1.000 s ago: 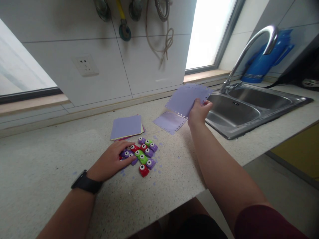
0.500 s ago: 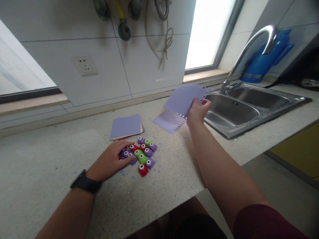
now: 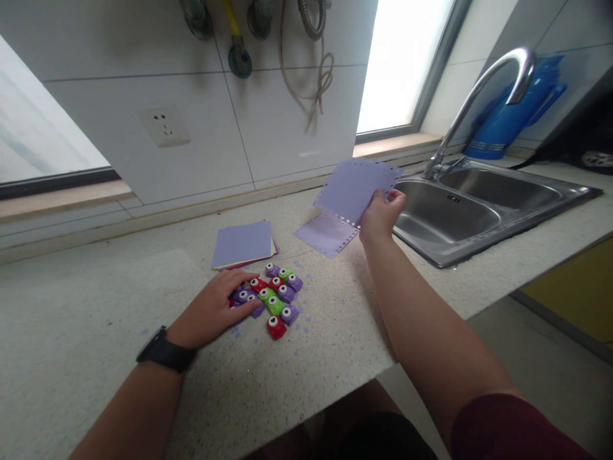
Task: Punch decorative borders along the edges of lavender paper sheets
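Between the thumb and fingers of my right hand (image 3: 380,214) is a purple sheet of paper (image 3: 352,191) with small holes punched along its edges. It is raised at a tilt over another punched purple sheet (image 3: 325,235) on the counter. My left hand (image 3: 232,297) rests at the left side of a cluster of craft punches, its fingers spread around some purple ones (image 3: 246,296). Green punches (image 3: 274,305), red punches (image 3: 276,327) and more purple ones sit close together there. Behind them lies a stack of coloured paper (image 3: 243,243), purple on top.
Small purple paper bits (image 3: 306,330) are scattered about the punches. To the right is a double steel sink (image 3: 443,255) with a curved faucet (image 3: 460,105) and a blue thermos jug (image 3: 507,121) behind. A tiled wall with a socket (image 3: 164,126) backs the counter.
The purple sheet in my right hand has tilted slightly, its far edge a little higher. My left hand stays in place by the punches.
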### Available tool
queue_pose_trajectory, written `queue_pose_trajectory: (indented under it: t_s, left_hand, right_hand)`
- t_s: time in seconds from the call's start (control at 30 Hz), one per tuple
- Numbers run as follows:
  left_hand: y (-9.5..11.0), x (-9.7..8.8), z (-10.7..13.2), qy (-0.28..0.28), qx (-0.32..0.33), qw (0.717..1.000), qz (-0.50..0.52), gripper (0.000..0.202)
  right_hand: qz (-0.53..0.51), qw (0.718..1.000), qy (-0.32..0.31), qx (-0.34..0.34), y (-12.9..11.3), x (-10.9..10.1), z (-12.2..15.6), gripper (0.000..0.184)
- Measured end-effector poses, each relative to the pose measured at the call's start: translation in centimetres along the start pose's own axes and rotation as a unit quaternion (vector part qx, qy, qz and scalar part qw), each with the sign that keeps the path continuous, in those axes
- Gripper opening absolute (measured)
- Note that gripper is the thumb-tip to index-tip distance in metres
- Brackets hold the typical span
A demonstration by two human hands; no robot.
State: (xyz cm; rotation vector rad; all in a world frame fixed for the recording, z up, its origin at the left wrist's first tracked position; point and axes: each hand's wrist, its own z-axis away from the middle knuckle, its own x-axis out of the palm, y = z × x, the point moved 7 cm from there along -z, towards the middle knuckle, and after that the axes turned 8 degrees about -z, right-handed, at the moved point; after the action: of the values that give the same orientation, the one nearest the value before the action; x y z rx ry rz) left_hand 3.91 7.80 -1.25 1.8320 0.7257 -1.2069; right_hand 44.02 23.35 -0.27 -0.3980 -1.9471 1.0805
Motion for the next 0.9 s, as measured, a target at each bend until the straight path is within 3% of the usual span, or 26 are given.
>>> queue_pose_trajectory:
  t_s: [0.33, 0.9]
  left_hand:
    - [-0.2, 0.2, 0.0, -0.002, 0.001, 1.0, 0.007, 0.051]
    - [0.0, 0.1, -0.1, 0.001, 0.007, 1.0, 0.005, 0.05]
  right_hand:
    - [0.0, 1.0, -0.001, 0.021, -1.0, 0.3, 0.7, 0.016]
    - [0.03, 0.999, -0.039, -0.02, -1.4, 0.7, 1.0, 0.021]
